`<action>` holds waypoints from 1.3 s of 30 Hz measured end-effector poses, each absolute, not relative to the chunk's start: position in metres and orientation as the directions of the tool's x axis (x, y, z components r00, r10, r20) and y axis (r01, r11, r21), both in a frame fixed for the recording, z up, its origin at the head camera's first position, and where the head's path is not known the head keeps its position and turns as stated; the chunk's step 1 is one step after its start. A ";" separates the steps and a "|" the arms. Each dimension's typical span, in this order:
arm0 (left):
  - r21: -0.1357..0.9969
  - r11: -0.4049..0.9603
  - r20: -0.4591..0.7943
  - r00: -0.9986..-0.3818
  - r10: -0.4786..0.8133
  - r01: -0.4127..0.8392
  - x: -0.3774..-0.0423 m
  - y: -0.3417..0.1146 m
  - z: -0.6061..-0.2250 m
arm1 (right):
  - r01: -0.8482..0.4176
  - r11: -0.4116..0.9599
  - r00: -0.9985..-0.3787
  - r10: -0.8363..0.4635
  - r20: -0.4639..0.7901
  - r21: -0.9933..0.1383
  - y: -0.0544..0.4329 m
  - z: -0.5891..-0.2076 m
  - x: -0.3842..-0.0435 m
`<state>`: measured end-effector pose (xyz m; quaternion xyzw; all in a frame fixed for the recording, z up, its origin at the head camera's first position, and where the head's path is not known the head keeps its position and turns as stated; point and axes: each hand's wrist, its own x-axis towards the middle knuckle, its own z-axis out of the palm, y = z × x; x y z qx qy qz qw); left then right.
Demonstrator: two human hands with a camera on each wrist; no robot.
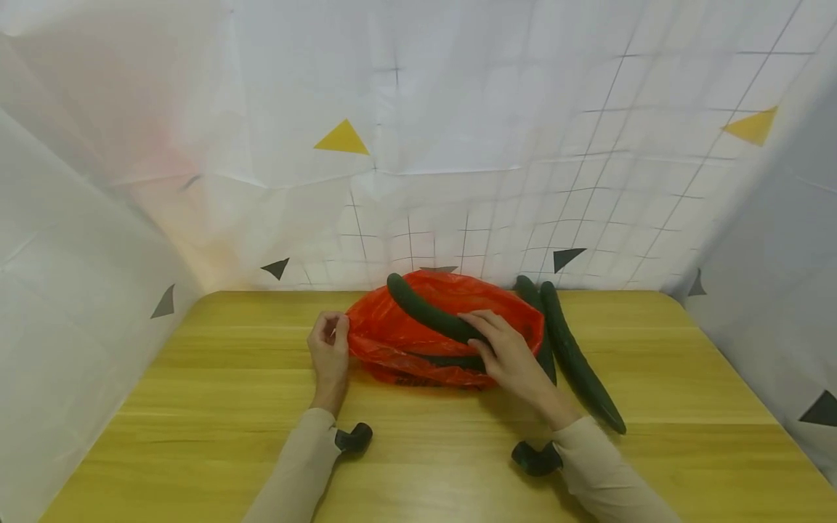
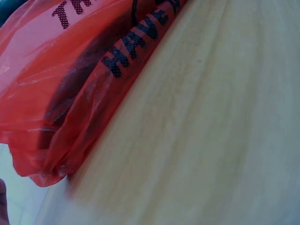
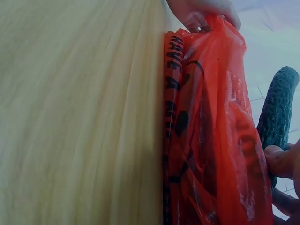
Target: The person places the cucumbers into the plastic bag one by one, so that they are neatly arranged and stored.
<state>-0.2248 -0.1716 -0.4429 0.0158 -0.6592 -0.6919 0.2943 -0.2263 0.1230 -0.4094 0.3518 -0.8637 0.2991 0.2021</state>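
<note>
A red plastic bag [image 1: 373, 319] lies on its side with its mouth spread wide. My left hand [image 1: 329, 356] pinches the bag's left edge between thumb and fingers; the right wrist view shows this hand [image 3: 199, 11] at the bag's far end. Above the opening, my right hand [image 1: 513, 363] grips a dark green cucumber [image 1: 425, 312] by its near end, its other end tilted up and left. Inside the bag lies another cucumber [image 1: 451, 361], partly hidden by the front fold. Black lettering marks the bag [image 2: 136, 42] in the left wrist view.
Two more cucumbers lie right of the bag: a long one [image 1: 578, 359] slanting toward the front, and one [image 1: 548, 356] partly behind the bag's edge. The wooden table [image 1: 229, 392] ends at a white sheet [image 1: 445, 145] hanging behind it.
</note>
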 end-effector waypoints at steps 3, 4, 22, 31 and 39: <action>0.914 0.056 0.384 -0.817 -0.430 0.401 -0.219 -0.168 -0.434 | -0.728 0.576 -0.673 -0.499 0.546 -0.371 0.121 -0.411 -0.227; 0.913 0.060 0.387 -0.815 -0.431 0.403 -0.218 -0.167 -0.432 | -0.729 0.577 -0.673 -0.505 0.540 -0.369 0.120 -0.411 -0.227; 0.912 0.031 0.383 -0.824 -0.418 0.408 -0.219 -0.167 -0.433 | -0.711 0.609 -0.697 -0.547 0.463 -0.350 0.113 -0.423 -0.230; 0.917 0.039 0.375 -0.826 -0.421 0.397 -0.219 -0.168 -0.433 | -0.690 0.644 -0.717 -0.545 0.435 -0.331 0.109 -0.425 -0.232; 0.902 0.056 0.408 -0.804 -0.432 0.427 -0.219 -0.167 -0.434 | -0.684 0.649 -0.725 -0.550 0.415 -0.334 0.109 -0.426 -0.232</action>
